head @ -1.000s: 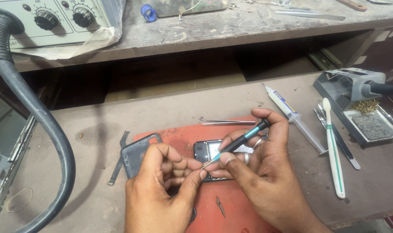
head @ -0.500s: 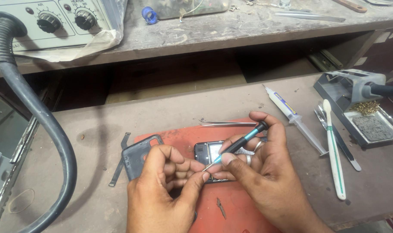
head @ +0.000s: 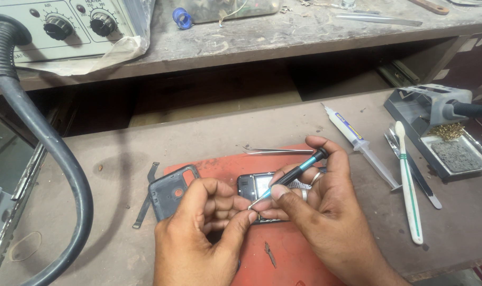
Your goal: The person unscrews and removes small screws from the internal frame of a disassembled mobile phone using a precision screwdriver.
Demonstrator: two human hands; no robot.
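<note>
Lying on a red mat [head: 283, 249] on the counter [head: 108, 212], one opened phone [head: 257, 186] sits between both hands. The left hand [head: 198, 238] has its fingers [head: 241, 222] pinched together at the phone's lower edge. The right hand [head: 325, 222] has its fingers clamped on one small screwdriver [head: 291, 176], tip down on the phone. One dark back cover [head: 169, 193] lies just left. One tweezers [head: 275, 151], one syringe [head: 357, 143] and one white brush [head: 408, 185] lie nearby. A grey tray [head: 481, 164] holds a dark sponge [head: 452, 155].

White syringe tube [head: 352, 133] with blue-yellow label, right of the red mat [head: 220, 164]
</note>
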